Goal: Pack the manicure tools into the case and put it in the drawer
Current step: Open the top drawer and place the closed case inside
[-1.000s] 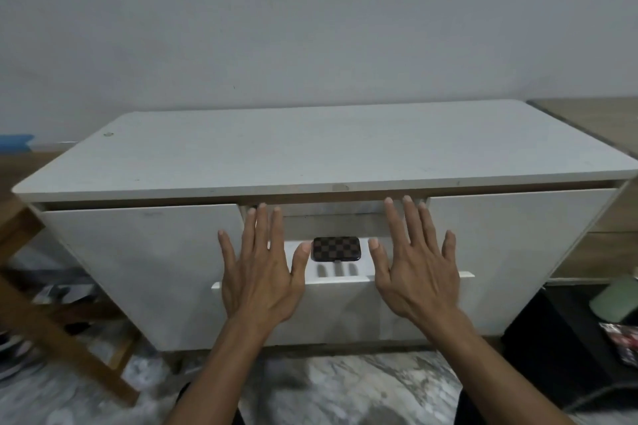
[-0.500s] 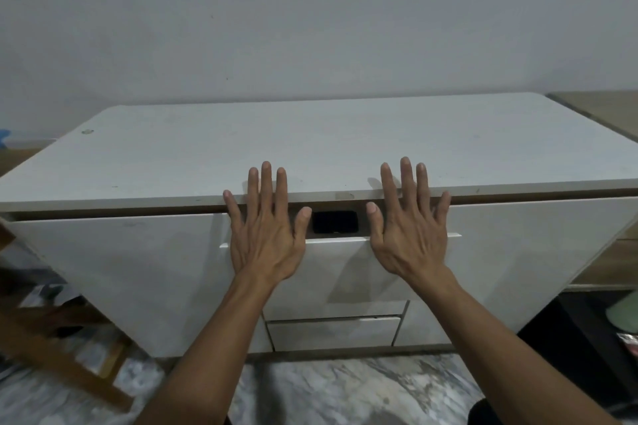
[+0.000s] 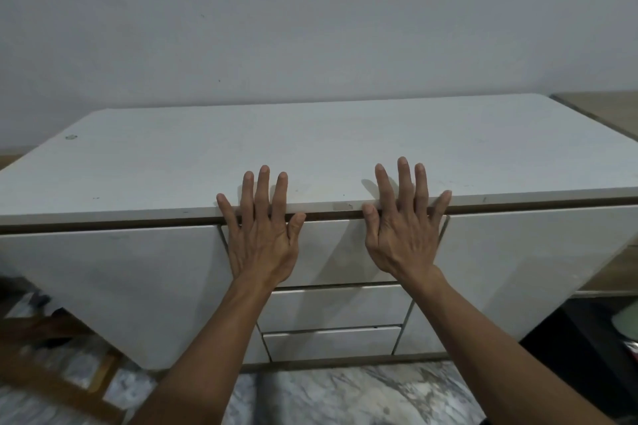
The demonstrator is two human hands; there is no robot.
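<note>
Head view, looking forward and down. Grey wall fills the field beyond both hands. White cabinet stands against it, its flat top serving as the counter, which stretches away from the fingertips. Marble-patterned floor lies below the forearms. To the left of the left hand, low down, part of a wooden frame shows, blurred.

Top drawer sits between the two hands, its front flush with the cabinet face, with no gap visible under the counter edge. Two lower drawers lie beneath it, between the wrists.

Left hand lies flat on the left part of the top drawer front, fingers straight and slightly spread, tips reaching over the counter edge; it holds nothing. Right hand lies flat in the same way on the right part of the drawer front, fingers straight, thumb at the counter edge; it holds nothing.

Manicure case: not visible; whether it lies behind the drawer front cannot be told.
</note>
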